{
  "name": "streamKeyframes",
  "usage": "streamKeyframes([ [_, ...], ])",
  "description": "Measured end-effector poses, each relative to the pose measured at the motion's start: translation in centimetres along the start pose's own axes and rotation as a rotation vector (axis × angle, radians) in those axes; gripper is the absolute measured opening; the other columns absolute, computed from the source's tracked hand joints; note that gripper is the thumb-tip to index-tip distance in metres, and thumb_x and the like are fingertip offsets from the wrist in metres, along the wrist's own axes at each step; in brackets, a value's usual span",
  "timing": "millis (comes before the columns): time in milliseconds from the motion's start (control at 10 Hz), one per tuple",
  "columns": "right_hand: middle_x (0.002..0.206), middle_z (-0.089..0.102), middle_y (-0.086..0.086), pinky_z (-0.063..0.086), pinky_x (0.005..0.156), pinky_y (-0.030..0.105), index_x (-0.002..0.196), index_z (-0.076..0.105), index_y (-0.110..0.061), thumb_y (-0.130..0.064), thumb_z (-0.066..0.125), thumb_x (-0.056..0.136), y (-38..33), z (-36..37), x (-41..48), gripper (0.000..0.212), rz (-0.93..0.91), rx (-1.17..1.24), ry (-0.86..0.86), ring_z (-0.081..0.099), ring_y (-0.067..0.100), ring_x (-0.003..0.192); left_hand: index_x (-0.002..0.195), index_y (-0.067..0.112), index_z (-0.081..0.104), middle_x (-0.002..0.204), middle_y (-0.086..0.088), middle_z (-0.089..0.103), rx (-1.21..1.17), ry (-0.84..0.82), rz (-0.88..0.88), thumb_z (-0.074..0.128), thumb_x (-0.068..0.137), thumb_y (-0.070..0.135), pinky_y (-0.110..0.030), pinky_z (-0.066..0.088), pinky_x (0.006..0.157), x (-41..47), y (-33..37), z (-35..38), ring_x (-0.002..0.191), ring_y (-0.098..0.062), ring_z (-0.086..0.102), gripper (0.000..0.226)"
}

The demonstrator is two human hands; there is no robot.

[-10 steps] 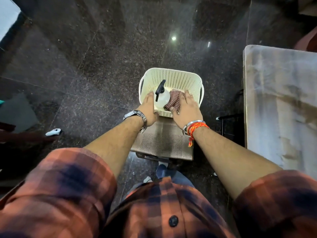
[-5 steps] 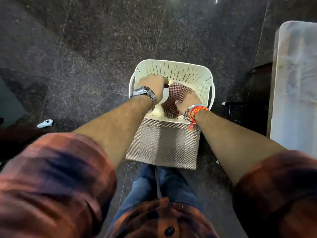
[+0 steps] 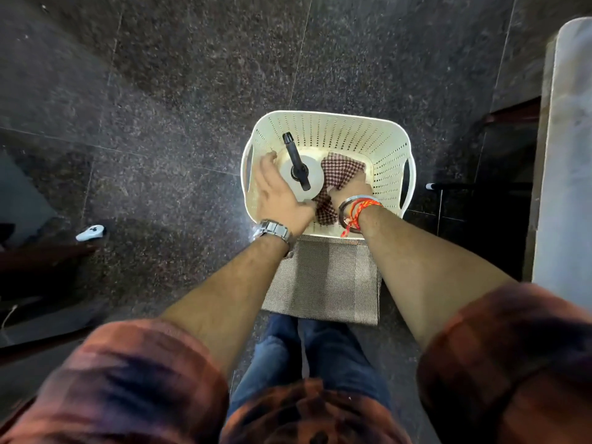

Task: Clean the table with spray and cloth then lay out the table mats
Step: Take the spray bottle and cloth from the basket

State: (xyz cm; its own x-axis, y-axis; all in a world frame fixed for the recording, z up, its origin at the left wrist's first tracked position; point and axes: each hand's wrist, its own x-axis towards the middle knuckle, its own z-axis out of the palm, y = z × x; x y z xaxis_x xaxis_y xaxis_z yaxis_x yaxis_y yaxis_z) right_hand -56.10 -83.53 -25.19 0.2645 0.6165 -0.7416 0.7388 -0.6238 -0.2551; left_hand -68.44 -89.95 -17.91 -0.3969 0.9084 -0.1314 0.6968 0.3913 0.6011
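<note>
A cream perforated basket stands on the dark floor in front of me. Inside it a white spray bottle with a black trigger head stands upright, seen from above. My left hand curls around the bottle's left side, thumb on its near side. A red-and-white checked cloth lies to the right of the bottle, and my right hand is closed on its near part. Grey woven table mats lie stacked just in front of the basket, above my knees.
The pale marble table runs along the right edge, with a dark metal frame between it and the basket. A small white object lies on the floor at left. Dark furniture fills the lower left.
My left hand has slid off the top of the spray bottle to its left side, uncovering the trigger head. My right hand has stayed on the cloth. The view has tilted slightly.
</note>
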Motion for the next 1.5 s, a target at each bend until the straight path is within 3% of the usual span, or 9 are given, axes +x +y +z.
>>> streamKeyframes([
  [200, 0.132, 0.050, 0.012, 0.042, 0.102, 0.039, 0.134, 0.038, -0.003, -0.048, 0.073, 0.073, 0.6, 0.2, -0.3, 0.083, 0.113, 0.198, 0.025, 0.049, 0.031, 0.121, 0.148, 0.007, 0.030, 0.148, -0.009, 0.040, -0.270, -0.108, -0.141, 0.079, 0.079, 0.032, -0.033, 0.030, 0.115, 2.4, 1.3, 1.8, 0.135, -0.022, 0.039, 0.088],
  [300, 0.098, 0.063, 0.006, 0.048, 0.081, 0.030, 0.116, 0.054, -0.008, -0.036, 0.068, 0.084, 0.5, -0.4, -0.5, 0.045, 0.038, 0.215, -0.098, 0.060, 0.026, 0.088, 0.151, 0.009, 0.024, 0.149, -0.012, 0.041, -0.269, -0.182, -0.095, 0.080, 0.079, 0.029, -0.039, 0.034, 0.112, 3.2, 0.7, 2.1, 0.136, -0.026, 0.040, 0.093],
  [500, 0.128, 0.055, 0.017, 0.042, 0.099, 0.040, 0.136, 0.047, -0.019, -0.025, 0.042, 0.086, 0.4, -0.4, -1.6, 0.050, -0.039, 0.263, 0.068, 0.052, 0.037, 0.116, 0.145, 0.008, 0.032, 0.120, -0.016, 0.062, -0.259, -0.236, -0.029, 0.073, 0.087, 0.028, -0.026, 0.042, 0.081, 4.1, -0.1, 1.7, 0.100, -0.026, 0.058, 0.074],
  [600, 0.118, 0.060, 0.020, 0.036, 0.074, 0.031, 0.123, 0.052, -0.005, -0.021, 0.038, 0.096, 0.6, -1.7, -3.4, 0.035, -0.048, 0.327, 0.195, 0.055, 0.036, 0.107, 0.136, 0.004, 0.041, 0.115, -0.019, 0.060, -0.249, -0.265, 0.087, 0.065, 0.091, 0.038, -0.027, 0.044, 0.081, 4.1, 0.0, 0.8, 0.096, -0.026, 0.058, 0.061],
  [800, 0.109, 0.061, 0.024, 0.029, 0.069, 0.033, 0.104, 0.055, 0.002, -0.023, 0.032, 0.100, 0.9, -5.0, -6.6, 0.035, -0.124, 0.507, 0.382, 0.055, 0.035, 0.096, 0.130, 0.011, 0.044, 0.114, -0.012, 0.060, -0.328, -0.319, 0.231, 0.061, 0.090, 0.043, -0.029, 0.046, 0.074, 2.4, 2.0, -1.1, 0.077, -0.019, 0.056, 0.055],
  [1000, 0.090, 0.059, 0.005, 0.037, 0.067, 0.025, 0.104, 0.047, -0.007, -0.041, 0.062, 0.086, 2.0, -9.3, -11.6, 0.041, -0.183, 0.716, 0.458, 0.054, 0.020, 0.078, 0.108, 0.023, 0.050, 0.086, 0.003, 0.058, -0.467, -0.218, 0.256, 0.062, 0.086, 0.049, -0.013, 0.039, 0.061, -0.4, 7.6, -4.4, 0.068, -0.012, 0.054, 0.037],
  [1100, 0.087, 0.059, 0.002, 0.041, 0.070, 0.023, 0.102, 0.045, -0.011, -0.024, 0.068, 0.081, 4.0, -11.6, -14.5, 0.033, -0.204, 0.756, 0.518, 0.058, 0.020, 0.080, 0.103, 0.026, 0.051, 0.086, 0.004, 0.061, -0.513, -0.232, 0.320, 0.067, 0.087, 0.043, -0.007, 0.037, 0.060, -2.4, 11.2, -5.8, 0.070, -0.008, 0.055, 0.027],
  [1300, 0.096, 0.066, 0.005, 0.052, 0.087, 0.048, 0.088, 0.049, -0.027, -0.022, 0.070, 0.076, 10.3, -15.9, -18.8, 0.025, -0.220, 0.983, 0.573, 0.065, 0.024, 0.092, 0.089, 0.021, 0.062, 0.075, 0.007, 0.064, -0.565, -0.264, 0.325, 0.069, 0.088, 0.037, -0.024, 0.045, 0.063, -7.8, 16.8, -6.2, 0.064, -0.003, 0.058, 0.018],
  [1500, 0.092, 0.062, 0.008, 0.040, 0.071, 0.021, 0.107, 0.050, -0.007, -0.011, 0.064, 0.085, 18.8, -19.3, -23.1, 0.026, -0.093, 1.017, 0.810, 0.058, 0.020, 0.085, 0.084, 0.010, 0.056, 0.076, -0.004, 0.064, -0.477, -0.395, 0.387, 0.068, 0.083, 0.035, -0.035, 0.047, 0.066, -14.1, 21.6, -5.0, 0.071, -0.024, 0.060, 0.027],
])
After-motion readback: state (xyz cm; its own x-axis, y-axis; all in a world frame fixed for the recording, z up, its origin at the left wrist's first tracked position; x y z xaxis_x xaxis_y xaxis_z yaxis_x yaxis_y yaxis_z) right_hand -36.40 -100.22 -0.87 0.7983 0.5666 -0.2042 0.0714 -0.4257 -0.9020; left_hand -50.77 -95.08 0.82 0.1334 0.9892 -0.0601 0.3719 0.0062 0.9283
